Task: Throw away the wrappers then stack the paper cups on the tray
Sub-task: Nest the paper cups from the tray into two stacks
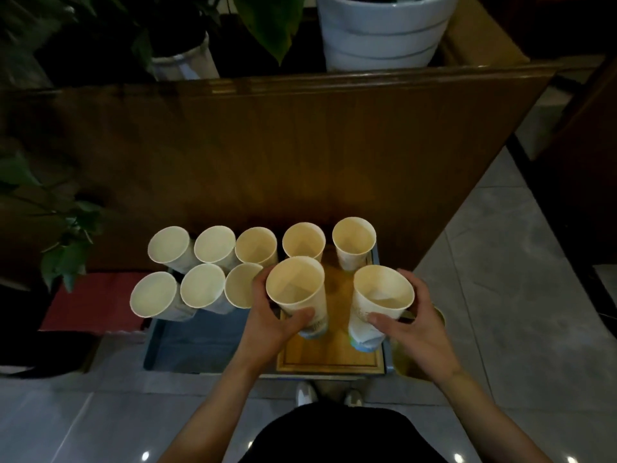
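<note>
Cups stand in two rows on a low worktop (187,345) with a blue-grey top. The back row has five paper cups (267,243), and the front row has three more on the left (200,287). All of them are upright with their open tops facing up.

On the right part of the worktop lies a wooden tray (330,359). The last cup in the back row (354,242) looks like it stands on the far end of the tray.

The left hand (270,324) holds a cup (297,285) over the near part of the tray. Its grip is curled round the cup, with the thumb in front and the fingers round the far side. This cup tips a little toward the person.

The right hand (410,324) holds another cup (382,290) at the right side of the tray. Its grip is curled round this cup too, with the thumb in front. You cannot tell if the two held cups touch the tray or hang just above it.

A yellow bin (405,362) peeks out under the right hand, just beside the worktop. Behind the worktop is a big brown wooden board (300,145). Past it stand a white plant pot (380,31) and green leaves (267,21). The floor (500,262) has grey tiles. Two shoes (305,394) show near the bottom.
</note>
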